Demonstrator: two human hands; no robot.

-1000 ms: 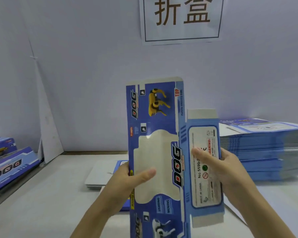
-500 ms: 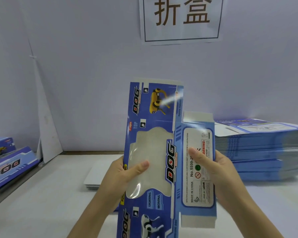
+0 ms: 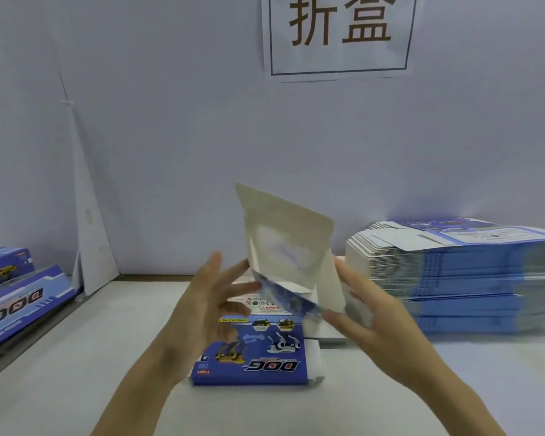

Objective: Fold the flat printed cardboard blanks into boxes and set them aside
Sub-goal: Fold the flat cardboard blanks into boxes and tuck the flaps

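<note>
The blue-and-white printed cardboard blank (image 3: 288, 243) is bending mid-air, looking light, thin and springy. The left hand (image 3: 206, 309) is pressing it with fingers apart, while the right hand (image 3: 370, 322) is pinching the right panel. Panel edges are looking like the safest hold.

A white paper sign (image 3: 339, 36) is stuck to the wall at the top of the frame, right of centre. It has two large brown Chinese characters inside a thin dark border, and its top is cut off by the frame edge. The wall (image 3: 170, 136) itself is plain and pale, with a bluish cast. At centre left, a tall, narrow white board (image 3: 92, 240) leans in the corner, tapering to a point near a small white tab (image 3: 66, 102). Its foot rests on the pale table (image 3: 60, 372) that fills the lower frame. A thin brown strip (image 3: 151, 277) runs where table meets wall.
</note>
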